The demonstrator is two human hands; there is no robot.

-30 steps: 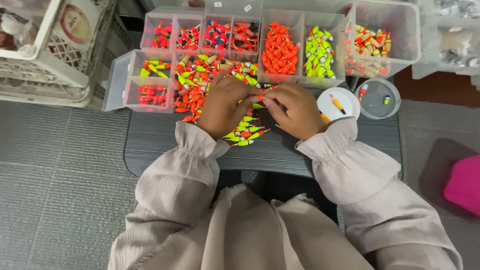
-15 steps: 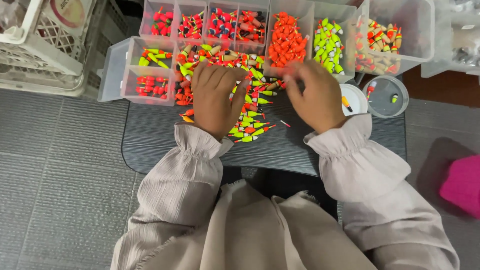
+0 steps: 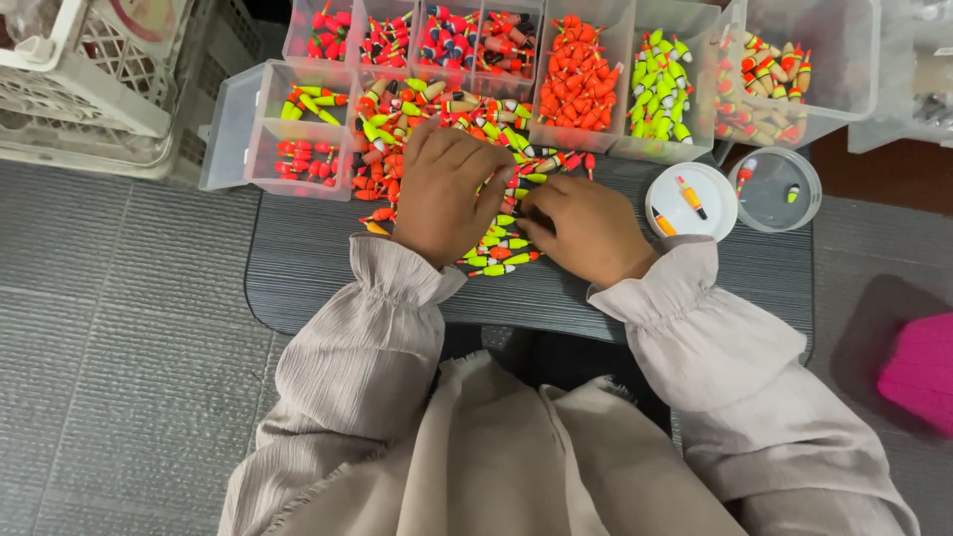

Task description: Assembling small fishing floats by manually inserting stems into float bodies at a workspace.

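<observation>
Seen from the head camera, looking straight down: a loose pile of small fishing floats [image 3: 496,149], red, orange, yellow and green, lies on a dark grey table [image 3: 298,268] in the upper middle of the frame. The left hand [image 3: 447,194] rests palm down on the pile, fingers spread and flat, gripping nothing that shows. The right hand [image 3: 586,228] lies just beside it to the right, knuckles up, its fingers curled down onto floats at the pile's edge; whether it has one pinched cannot be told, since the fingertips are hidden.

Along the top edge stand clear plastic boxes [image 3: 576,79] with sorted floats: red-and-black ones at upper left, orange ones in the middle, yellow-green ones next to them, mixed striped ones at upper right. Right of the right hand sit a white round lid [image 3: 705,213] with two floats on it and a clear round cup [image 3: 769,194]. A white crate [image 3: 89,99] fills the upper left corner; a pink thing [image 3: 918,372] shows at the right edge.
</observation>
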